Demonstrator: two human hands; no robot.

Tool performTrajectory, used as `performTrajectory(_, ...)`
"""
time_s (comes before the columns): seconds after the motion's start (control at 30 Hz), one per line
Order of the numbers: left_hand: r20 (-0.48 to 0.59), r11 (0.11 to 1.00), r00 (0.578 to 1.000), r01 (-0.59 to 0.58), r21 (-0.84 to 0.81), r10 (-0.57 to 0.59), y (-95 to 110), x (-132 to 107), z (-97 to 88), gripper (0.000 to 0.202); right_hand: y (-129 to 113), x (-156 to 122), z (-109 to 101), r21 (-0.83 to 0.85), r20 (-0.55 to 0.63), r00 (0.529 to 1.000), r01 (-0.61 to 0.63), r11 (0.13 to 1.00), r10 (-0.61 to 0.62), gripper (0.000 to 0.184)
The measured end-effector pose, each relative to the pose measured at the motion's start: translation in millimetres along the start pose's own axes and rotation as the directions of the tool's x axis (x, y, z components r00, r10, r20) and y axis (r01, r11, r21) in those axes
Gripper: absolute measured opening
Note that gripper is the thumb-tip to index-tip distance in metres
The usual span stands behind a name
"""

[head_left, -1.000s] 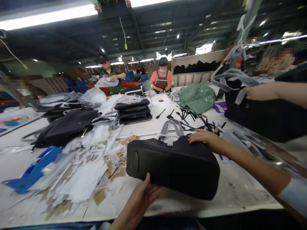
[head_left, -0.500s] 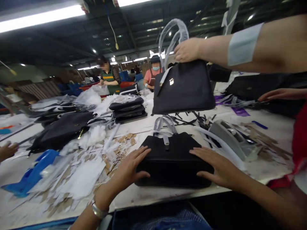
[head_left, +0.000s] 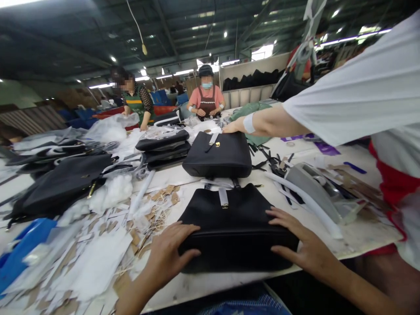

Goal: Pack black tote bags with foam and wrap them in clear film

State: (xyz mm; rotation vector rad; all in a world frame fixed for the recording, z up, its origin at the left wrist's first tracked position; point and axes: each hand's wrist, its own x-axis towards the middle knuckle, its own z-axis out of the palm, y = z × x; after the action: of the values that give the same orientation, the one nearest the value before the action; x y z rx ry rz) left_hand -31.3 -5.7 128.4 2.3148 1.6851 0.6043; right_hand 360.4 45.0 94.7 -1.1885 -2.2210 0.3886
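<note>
A black handbag (head_left: 234,223) lies flat at the table's near edge, its wrapped handle pointing away from me. My left hand (head_left: 169,253) clasps its left end, thumb on the front face and fingers on top. My right hand (head_left: 300,245) clasps its right end the same way. Just behind it a second black handbag (head_left: 218,155) with a gold clasp rests on the table. A co-worker's arm (head_left: 262,124) in a white sleeve reaches over from the right, its hand by that bag's far edge.
White paper and cardboard scraps (head_left: 98,245) cover the table's left part, with a blue plastic piece (head_left: 19,253) at the far left. More black bags (head_left: 62,183) and a stack (head_left: 162,148) lie behind. A grey tape dispenser (head_left: 315,188) sits right. Two people work at the far side.
The co-worker has lowered the second bag from the air onto the table behind mine. My hands have slid to grip my bag's two ends, drawing it nearer the edge.
</note>
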Motion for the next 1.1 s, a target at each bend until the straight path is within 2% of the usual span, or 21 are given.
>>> performTrajectory(0.1,-0.079,0.998,0.997,0.018,-0.066,-0.024,-2.9,-6.6,3.3,0.047,0.1,-10.5,6.4,0.016,-0.078,0.992,-0.102,0.995,0.103,0.048)
performTrajectory(0.17,-0.110,0.985,0.989,0.080,-0.154,-0.098,-6.8,-11.1,3.2,0.053,0.4,-12.9,5.4,0.010,-0.082,0.992,-0.096,0.995,0.097,0.048)
performTrajectory(0.27,-0.065,0.937,0.980,0.159,-0.310,-0.188,-14.8,-10.6,-0.6,0.065,2.5,-7.4,-2.9,-0.027,-0.034,0.999,-0.010,1.000,0.009,0.053)
performTrajectory(0.37,-0.020,0.923,0.987,0.139,-0.359,-0.157,-21.5,-4.5,-2.5,0.052,5.5,0.4,-8.7,-0.031,0.011,1.000,0.014,0.999,-0.014,0.055)
performTrajectory(0.47,-0.036,0.940,0.980,0.179,-0.290,-0.197,-25.3,1.6,3.5,0.035,8.9,4.0,-0.6,0.019,0.001,0.992,-0.129,0.991,0.129,0.049)
performTrajectory(0.57,-0.058,0.923,0.935,0.333,-0.192,-0.350,-29.3,11.9,18.2,0.032,13.9,9.2,18.7,0.060,-0.025,0.941,-0.337,0.940,0.339,0.043)
performTrajectory(0.63,-0.056,0.899,0.905,0.410,-0.155,-0.422,-33.1,22.7,30.9,0.035,18.7,16.7,31.7,0.046,-0.021,0.904,-0.427,0.903,0.428,0.044)
performTrajectory(0.77,0.013,0.879,0.882,0.470,-0.080,-0.471,-41.1,41.0,51.7,0.042,28.8,35.3,45.6,-0.054,0.037,0.862,-0.504,0.862,0.506,0.053)
performTrajectory(0.87,0.022,0.860,0.861,0.508,0.043,-0.509,-41.6,43.1,55.1,0.048,31.8,43.0,45.9,-0.120,0.080,0.838,-0.530,0.840,0.540,0.059)
performTrajectory(0.93,-0.063,0.879,0.888,0.459,0.131,-0.455,-34.9,42.5,53.0,0.048,31.2,45.1,44.6,-0.135,0.103,0.827,-0.538,0.832,0.552,0.061)
performTrajectory(0.97,-0.120,0.904,0.918,0.394,0.168,-0.378,-28.8,42.8,52.1,0.046,30.5,45.8,44.1,-0.137,0.110,0.823,-0.543,0.829,0.557,0.061)
performTrajectory(1.03,-0.187,0.958,0.971,0.187,0.218,-0.147,-11.0,44.8,53.8,0.039,29.5,47.6,43.9,-0.141,0.128,0.814,-0.550,0.823,0.566,0.061)
performTrajectory(1.1,-0.141,0.977,0.987,-0.044,0.207,0.075,11.2,47.7,63.3,0.037,29.6,49.9,44.9,-0.149,0.141,0.802,-0.562,0.814,0.580,0.060)
